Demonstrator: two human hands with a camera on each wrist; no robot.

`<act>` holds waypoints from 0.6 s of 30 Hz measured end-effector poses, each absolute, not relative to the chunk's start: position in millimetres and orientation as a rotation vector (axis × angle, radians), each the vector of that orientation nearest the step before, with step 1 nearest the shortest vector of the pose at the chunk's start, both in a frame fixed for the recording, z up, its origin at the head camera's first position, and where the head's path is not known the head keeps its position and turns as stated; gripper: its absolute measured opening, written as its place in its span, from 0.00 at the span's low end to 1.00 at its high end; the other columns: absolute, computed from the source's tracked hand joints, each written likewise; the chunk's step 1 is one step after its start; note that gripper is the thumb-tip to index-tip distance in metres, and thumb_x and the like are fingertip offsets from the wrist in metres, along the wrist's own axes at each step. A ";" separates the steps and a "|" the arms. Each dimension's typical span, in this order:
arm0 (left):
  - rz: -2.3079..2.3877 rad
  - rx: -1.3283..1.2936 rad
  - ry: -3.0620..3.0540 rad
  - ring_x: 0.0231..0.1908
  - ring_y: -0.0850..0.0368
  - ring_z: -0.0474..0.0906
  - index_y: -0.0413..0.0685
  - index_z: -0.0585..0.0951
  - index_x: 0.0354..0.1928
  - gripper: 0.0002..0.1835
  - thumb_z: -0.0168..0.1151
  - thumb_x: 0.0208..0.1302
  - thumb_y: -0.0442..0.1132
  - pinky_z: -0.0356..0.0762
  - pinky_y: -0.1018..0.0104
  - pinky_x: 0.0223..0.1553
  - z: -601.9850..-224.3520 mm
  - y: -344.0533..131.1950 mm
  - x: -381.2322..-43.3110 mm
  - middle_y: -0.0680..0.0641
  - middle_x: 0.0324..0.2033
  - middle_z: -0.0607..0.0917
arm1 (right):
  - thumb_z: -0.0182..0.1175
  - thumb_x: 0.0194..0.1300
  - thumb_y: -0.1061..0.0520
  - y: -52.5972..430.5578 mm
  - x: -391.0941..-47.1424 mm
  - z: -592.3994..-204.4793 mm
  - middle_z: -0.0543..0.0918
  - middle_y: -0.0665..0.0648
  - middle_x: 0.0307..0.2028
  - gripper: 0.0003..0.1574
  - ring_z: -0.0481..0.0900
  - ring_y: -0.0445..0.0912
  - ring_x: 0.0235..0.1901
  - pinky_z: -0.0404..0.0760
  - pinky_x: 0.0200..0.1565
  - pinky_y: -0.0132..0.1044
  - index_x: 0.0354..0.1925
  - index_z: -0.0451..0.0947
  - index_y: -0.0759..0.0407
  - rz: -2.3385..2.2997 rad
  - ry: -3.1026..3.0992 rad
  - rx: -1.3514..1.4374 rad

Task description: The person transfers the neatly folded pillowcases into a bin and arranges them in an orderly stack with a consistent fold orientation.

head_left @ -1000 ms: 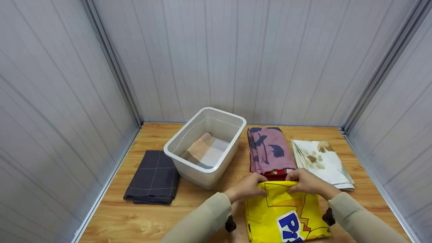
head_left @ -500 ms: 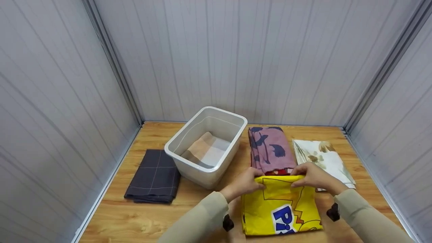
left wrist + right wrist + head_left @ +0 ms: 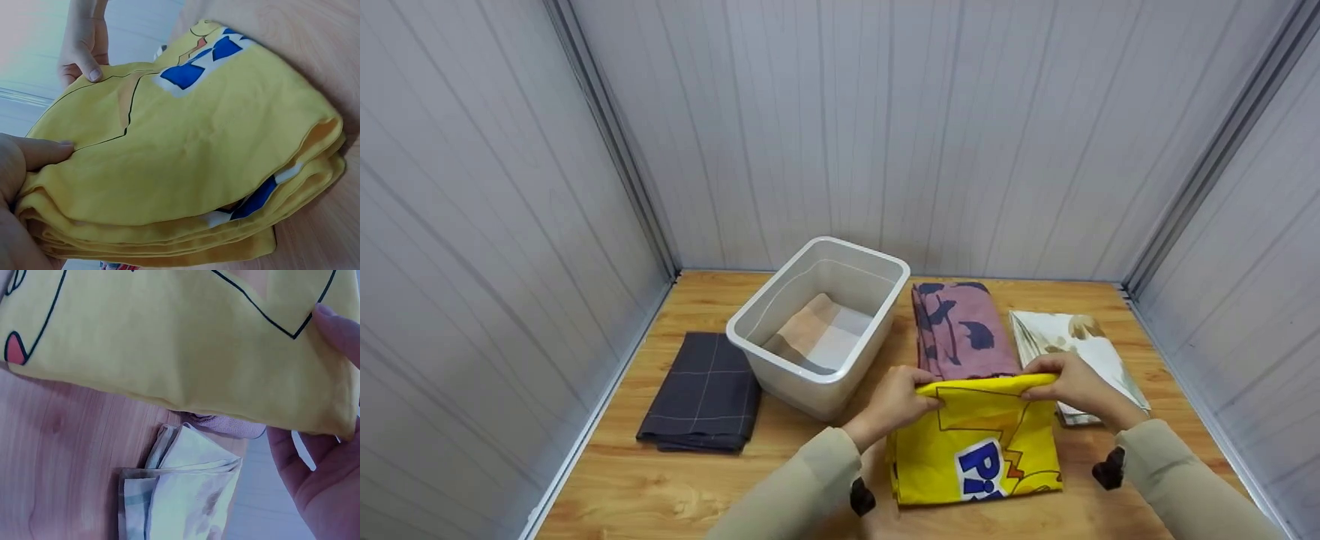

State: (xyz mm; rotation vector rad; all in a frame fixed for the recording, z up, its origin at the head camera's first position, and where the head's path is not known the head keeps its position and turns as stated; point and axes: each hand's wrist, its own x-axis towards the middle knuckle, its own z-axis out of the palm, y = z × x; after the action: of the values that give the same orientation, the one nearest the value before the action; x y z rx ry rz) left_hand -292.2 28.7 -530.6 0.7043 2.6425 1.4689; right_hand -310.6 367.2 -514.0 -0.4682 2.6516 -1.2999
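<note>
In the head view my left hand (image 3: 896,401) and right hand (image 3: 1076,386) pinch the far edge of a folded yellow cloth (image 3: 960,442), one hand near each corner. Printed blue letters on white and cartoon outlines mark it. That far edge is raised; the near edge hangs close to the table. Several stacked layers show along its side in the left wrist view, with the left thumb (image 3: 53,154) on top. From the right wrist view, the right thumb (image 3: 340,329) presses the upper face while the fingers go beneath.
A white plastic bin (image 3: 817,379) stands left of the hands, with a peach-and-grey cloth (image 3: 814,330) inside. Left of it lies a dark checked cloth (image 3: 701,394). Beyond the yellow cloth are a mauve patterned cloth (image 3: 964,330) and a white floral one (image 3: 1099,360). Panelled walls (image 3: 855,135) enclose the table.
Both hands keep their hold on the yellow cloth. It has risen and moved away from me and slightly left, its near edge now covering less of the table's front.
</note>
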 end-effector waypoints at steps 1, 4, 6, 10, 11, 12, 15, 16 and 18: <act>1.480 0.702 2.642 0.28 0.66 0.74 0.47 0.94 0.40 0.03 0.78 0.65 0.34 0.78 0.75 0.33 -529.9 28.1 -292.1 0.57 0.28 0.87 | 0.80 0.61 0.60 368.4 -311.1 -514.4 0.89 0.58 0.43 0.18 0.81 0.40 0.38 0.85 0.41 0.33 0.48 0.89 0.66 -1.334 2.647 -0.450; 1.514 0.689 2.630 0.27 0.66 0.74 0.48 0.94 0.39 0.03 0.78 0.65 0.34 0.78 0.75 0.33 -527.7 27.0 -291.3 0.57 0.27 0.86 | 0.79 0.61 0.63 371.8 -312.0 -515.2 0.88 0.52 0.40 0.20 0.81 0.40 0.37 0.86 0.40 0.32 0.49 0.86 0.69 -1.454 2.602 -0.393; 1.538 0.681 2.620 0.27 0.66 0.74 0.48 0.94 0.38 0.03 0.78 0.65 0.34 0.78 0.75 0.32 -526.0 26.8 -290.8 0.57 0.27 0.86 | 0.77 0.62 0.66 374.3 -312.2 -515.9 0.87 0.48 0.38 0.20 0.81 0.40 0.36 0.86 0.40 0.32 0.50 0.84 0.73 -1.543 2.553 -0.377; 1.580 0.650 2.608 0.27 0.66 0.75 0.48 0.94 0.39 0.03 0.77 0.65 0.33 0.78 0.74 0.32 -521.6 26.0 -289.4 0.57 0.28 0.88 | 0.74 0.64 0.69 377.9 -312.3 -518.2 0.87 0.44 0.38 0.18 0.82 0.39 0.36 0.86 0.41 0.31 0.51 0.83 0.74 -1.689 2.456 -0.387; 1.593 0.635 2.598 0.28 0.65 0.76 0.48 0.95 0.40 0.03 0.77 0.66 0.34 0.79 0.74 0.33 -520.3 25.7 -288.8 0.56 0.29 0.89 | 0.74 0.65 0.70 378.6 -312.1 -519.0 0.87 0.44 0.38 0.17 0.83 0.39 0.37 0.87 0.42 0.31 0.51 0.83 0.73 -1.717 2.435 -0.394; 1.607 0.617 2.585 0.28 0.65 0.77 0.48 0.95 0.41 0.04 0.77 0.67 0.33 0.80 0.73 0.34 -519.1 25.6 -288.3 0.56 0.30 0.90 | 0.73 0.65 0.70 379.2 -311.7 -520.1 0.88 0.43 0.39 0.16 0.84 0.39 0.38 0.87 0.43 0.31 0.51 0.84 0.70 -1.739 2.415 -0.395; 1.653 0.575 2.541 0.30 0.64 0.78 0.48 0.95 0.44 0.05 0.76 0.68 0.34 0.85 0.71 0.38 -515.3 25.2 -287.2 0.56 0.32 0.91 | 0.73 0.66 0.69 380.8 -309.8 -524.4 0.89 0.43 0.41 0.16 0.86 0.38 0.41 0.88 0.45 0.31 0.51 0.86 0.61 -1.768 2.373 -0.384; 1.673 0.576 2.526 0.30 0.64 0.79 0.47 0.95 0.43 0.05 0.76 0.68 0.34 0.85 0.70 0.38 -514.2 25.3 -287.2 0.56 0.33 0.91 | 0.74 0.66 0.69 381.1 -309.1 -526.3 0.89 0.43 0.41 0.17 0.87 0.38 0.41 0.88 0.46 0.31 0.51 0.86 0.60 -1.765 2.369 -0.378; 1.724 0.578 2.491 0.30 0.64 0.79 0.47 0.95 0.42 0.04 0.77 0.67 0.33 0.87 0.70 0.40 -512.3 25.4 -287.4 0.55 0.33 0.91 | 0.74 0.66 0.68 381.7 -308.0 -530.6 0.90 0.43 0.42 0.18 0.88 0.39 0.43 0.88 0.47 0.31 0.53 0.85 0.60 -1.743 2.356 -0.377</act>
State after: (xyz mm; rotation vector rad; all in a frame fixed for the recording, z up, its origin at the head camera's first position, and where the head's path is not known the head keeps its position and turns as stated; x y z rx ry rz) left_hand -287.4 25.4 -512.3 0.5781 2.4905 1.7242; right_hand -308.0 381.7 -530.6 -0.3775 2.3563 -1.7427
